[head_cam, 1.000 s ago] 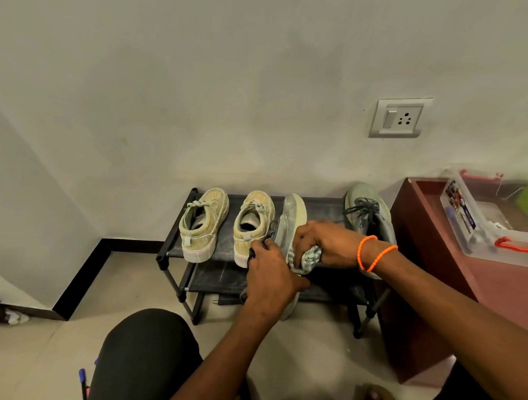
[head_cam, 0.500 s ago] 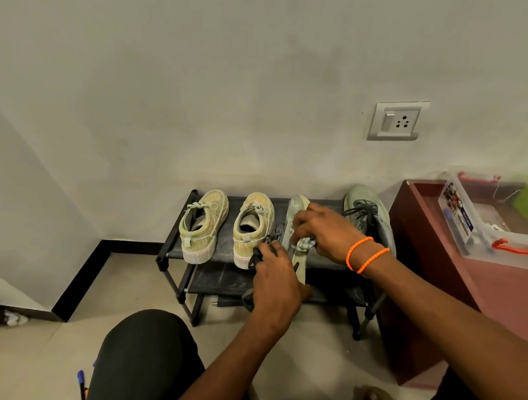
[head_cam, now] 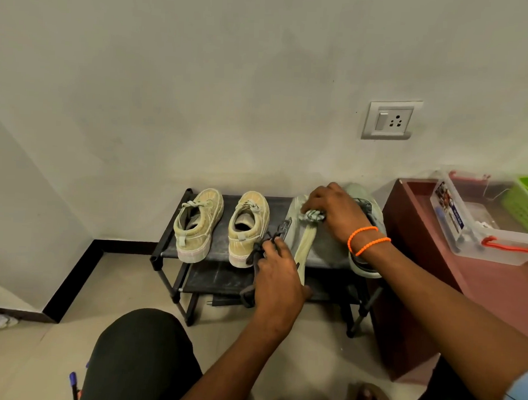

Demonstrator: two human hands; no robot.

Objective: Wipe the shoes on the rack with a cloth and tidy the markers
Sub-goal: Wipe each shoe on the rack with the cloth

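The grey-green sneaker (head_cam: 303, 247) stood tipped on its side at the right half of the rack's (head_cam: 168, 250) top shelf, sole edge up and heel overhanging the front rail. You pressed the bunched cloth (head_cam: 312, 215) against its toe end, near the shelf's back edge, with your right hand (head_cam: 337, 213), fingers curled round the wad. Your left hand (head_cam: 279, 272) clutched the heel end at the front rail, fingers closed on the shoe and its dark laces (head_cam: 261, 248).

To wipe well from here, the sounder course looked to be firm strokes along the sole's length, toe to heel, with the left hand bracing so the shoe did not roll off the rail. Turning the cloth to a fresh fold as it soiled would likely help.

Its mate (head_cam: 368, 236) lay just behind your right wrist at the shelf's right end, partly hidden. Two tan canvas shoes (head_cam: 221, 225) sat upright on the left half, heels toward you. A blue-capped marker (head_cam: 73, 382) showed on the floor by your knee; that part of the job appeared untouched.
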